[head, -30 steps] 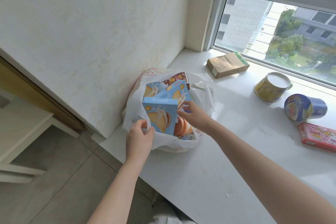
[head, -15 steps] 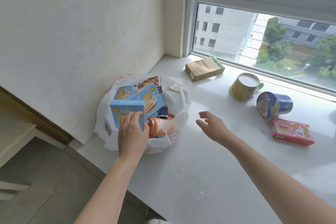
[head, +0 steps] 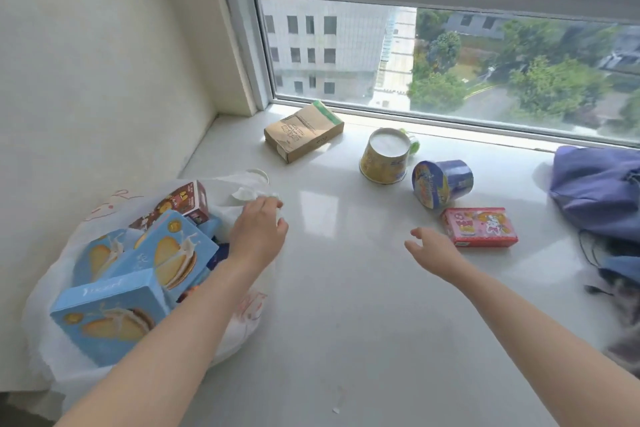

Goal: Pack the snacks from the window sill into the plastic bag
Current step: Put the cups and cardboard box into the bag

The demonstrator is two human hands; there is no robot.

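Observation:
A white plastic bag sits at the left of the white sill, holding several light blue biscuit boxes and a brown box. My left hand grips the bag's far rim. My right hand hovers above the sill with relaxed fingers, holding nothing, just left of a pink box. Beyond it lie a blue cup on its side, an upturned yellow cup and a tan carton.
The window glass and its frame run along the back of the sill. A purple cloth bag with cords lies at the right edge. The wall stands close on the left of the plastic bag.
My left hand left the blue box and took hold of the bag's far rim. My right hand reached further right toward the pink box. The view turned right.

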